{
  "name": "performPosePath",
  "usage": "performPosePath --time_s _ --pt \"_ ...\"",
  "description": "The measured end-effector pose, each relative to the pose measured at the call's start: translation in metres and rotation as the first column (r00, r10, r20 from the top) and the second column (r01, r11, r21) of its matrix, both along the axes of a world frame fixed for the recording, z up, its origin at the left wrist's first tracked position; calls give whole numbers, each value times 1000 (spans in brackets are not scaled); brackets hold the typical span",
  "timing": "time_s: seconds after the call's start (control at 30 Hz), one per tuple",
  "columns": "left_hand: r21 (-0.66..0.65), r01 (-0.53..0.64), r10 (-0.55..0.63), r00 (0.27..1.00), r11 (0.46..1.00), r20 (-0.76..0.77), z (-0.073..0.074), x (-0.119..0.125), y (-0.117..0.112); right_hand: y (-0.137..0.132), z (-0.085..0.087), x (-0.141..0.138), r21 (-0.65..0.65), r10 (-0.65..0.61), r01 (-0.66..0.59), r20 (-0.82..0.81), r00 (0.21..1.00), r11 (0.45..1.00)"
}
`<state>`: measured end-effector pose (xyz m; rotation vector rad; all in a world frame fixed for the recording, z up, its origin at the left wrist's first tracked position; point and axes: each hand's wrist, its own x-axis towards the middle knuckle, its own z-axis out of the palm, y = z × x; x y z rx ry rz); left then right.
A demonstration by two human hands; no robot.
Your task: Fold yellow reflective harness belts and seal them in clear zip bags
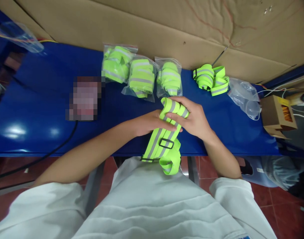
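Note:
Both of my hands grip a neon yellow-green reflective strap (155,141) with a grey stripe down its middle. My left hand (152,122) is under the folded part, its fingers partly hidden by the webbing. On the right side of the fold, my right hand (193,119) has its thumb across the strap. A black slider buckle (166,143) sits on the strap below my hands. The lower loops hang over the table's front edge, against my white shirt. Just beyond my hands lies a clear bag with a rolled strap (169,78) inside.
Two more bagged straps (141,78) lie left of it. Rolled loose straps (211,79) are at the back right, beside empty plastic bags (245,96) and a cardboard box (278,114). A blurred-out object (85,98) with a black cable lies left on the blue table (42,99).

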<state>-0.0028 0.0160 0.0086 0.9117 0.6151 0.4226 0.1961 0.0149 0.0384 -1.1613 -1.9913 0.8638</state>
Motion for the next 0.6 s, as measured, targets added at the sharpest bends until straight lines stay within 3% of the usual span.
performPosePath --time_s 0.13,0.27,0.4,0.5,0.6 --pt "-118 69 -61 996 991 71 5 7 -9 1 8 3 38 -230 234 -96 968 971" --pt "-100 71 -71 997 992 7 1 9 -13 5 14 11 -83 -292 283 -124 949 956" --pt "65 150 -149 989 987 -22 -5 8 -11 9 17 18 -380 -309 196 -263 914 904" --pt "159 164 -169 985 974 20 -7 7 -13 14 16 19 -595 -278 28 -332 901 803" --pt "277 159 -170 985 948 18 -7 5 -15 18 7 15 -685 -209 -106 -361 909 720"
